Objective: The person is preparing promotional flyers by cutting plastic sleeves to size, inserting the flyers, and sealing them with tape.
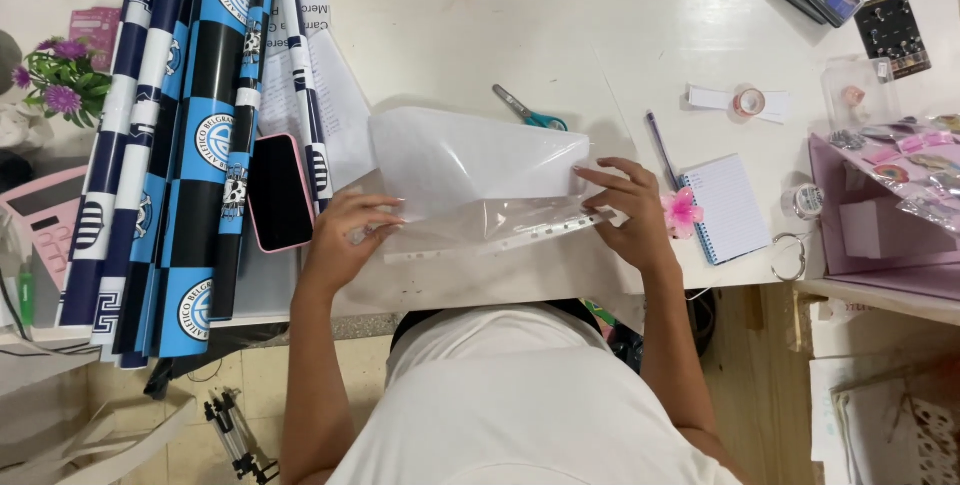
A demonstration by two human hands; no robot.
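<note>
Scissors (pixel 528 111), a phone (pixel 279 192) and a notebook (pixel 733 207) ring the plastic sleeve (pixel 480 180) on the bench (pixel 600 35); left hand (pixel 345 240) and right hand (pixel 630 210) pinch its opposite ends.

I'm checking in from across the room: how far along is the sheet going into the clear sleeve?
Partly done. The white sheet has its near edge inside the clear punched sleeve, but most of it sticks out the far side. The left hand holds the sleeve's end; the right hand pinches sheet and sleeve together. Left: sliding the sheet fully in. The scissors lie untouched.
</note>
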